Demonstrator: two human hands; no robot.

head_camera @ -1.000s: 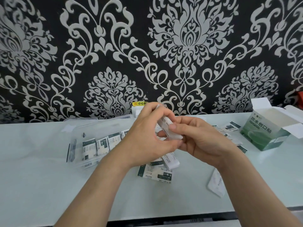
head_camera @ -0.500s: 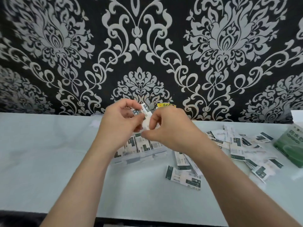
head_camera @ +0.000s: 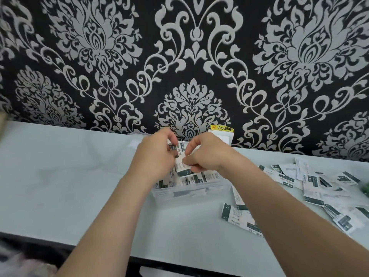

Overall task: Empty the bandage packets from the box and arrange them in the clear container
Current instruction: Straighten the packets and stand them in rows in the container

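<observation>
Both hands meet over the clear container (head_camera: pixel 189 189) at the table's middle. My left hand (head_camera: pixel 154 156) and my right hand (head_camera: pixel 207 154) together pinch a small stack of white and dark green bandage packets (head_camera: pixel 180 156), held upright just above the container. Several packets stand in a row inside the container (head_camera: pixel 194 179). A loose pile of packets (head_camera: pixel 319 184) lies on the table to the right. Only a green sliver of the box (head_camera: pixel 365 189) shows at the right edge.
Two loose packets (head_camera: pixel 236 215) lie just right of the container, partly under my right forearm. A white socket with a yellow warning label (head_camera: pixel 222 131) sits on the wall behind the hands. The pale table (head_camera: pixel 69 176) ends at a dark front edge.
The view has swung left, so the green box slid almost out of frame. Both hands carried the stack of packets leftward, from mid-table to over the clear container.
</observation>
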